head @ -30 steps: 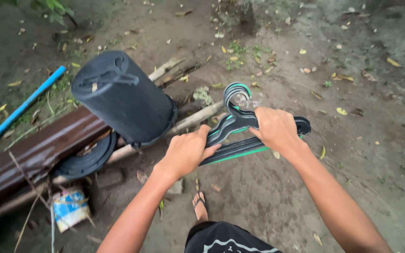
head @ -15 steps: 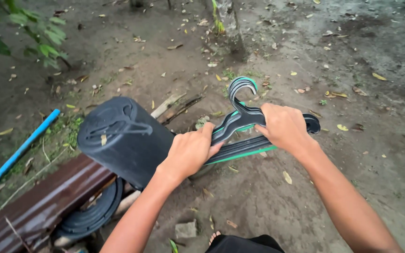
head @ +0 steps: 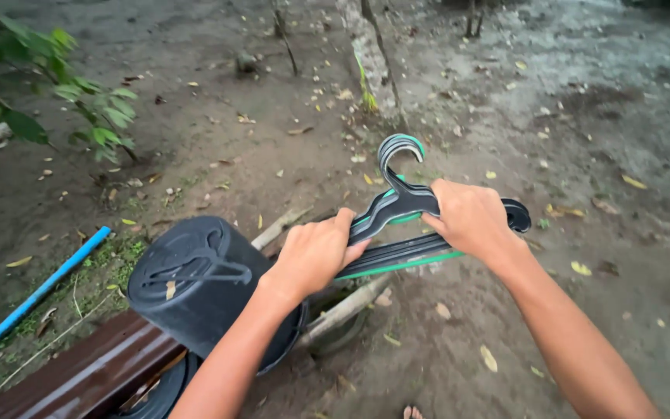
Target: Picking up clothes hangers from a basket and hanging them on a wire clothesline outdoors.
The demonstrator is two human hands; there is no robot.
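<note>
— What do we have in our hands here?

— A stack of plastic clothes hangers (head: 405, 225), black ones with a few green ones showing at the edges, all nested together. We hold the bundle out in front of us, above the bare dirt ground (head: 583, 155), with the hooks pointing to the far side.

— How does each hand sit on it?

— Our left hand (head: 316, 252) is closed over the left end of the bundle, fingers wrapped across the shoulder arms and the bottom bars, thumb lying along the top. Our right hand (head: 471, 217) is curled shut over the right half, just right of the hooks; the rounded right end of the hangers sticks out past its knuckles.

— And what lies around us?

— Down to the near left, an upturned black plastic bucket (head: 199, 283) rests tilted on a brown corrugated metal sheet (head: 79, 372). Our left forearm crosses in front of its right edge. A pale wooden stick (head: 347, 306) lies on the ground just under the bundle, running from the bucket toward the right. Farther left, a blue pipe (head: 32, 299) slants across the grass. A leafy plant (head: 63, 93) stands at the far left, and a thin tree trunk (head: 370, 54) rises at the far side, beyond the hooks. Yellow fallen leaves are scattered over the dirt.
</note>
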